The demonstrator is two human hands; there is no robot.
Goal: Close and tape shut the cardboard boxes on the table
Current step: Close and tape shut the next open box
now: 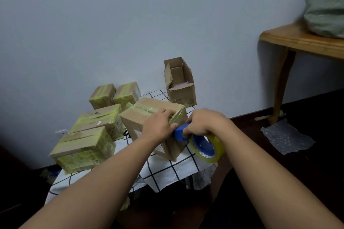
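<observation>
- 2 forearms enter from the lower edge of the view, both bare from the frame edge to the wrist; no sleeve, cuff or glove shows on either.
- Left hand [158, 126]: bare, with no ring, watch, band or strap on the fingers or wrist as seen.
- Right hand [202, 121]: bare likewise, with nothing worn on its back or wrist.
- Nails are too small and too dim to describe.
- Upper arms, shoulders and torso lie outside the view, so any clothing there cannot be told.

A wooden table [305, 40] at the right holds a green bag [325, 5]. Bubble wrap [286, 136] lies below it.
</observation>
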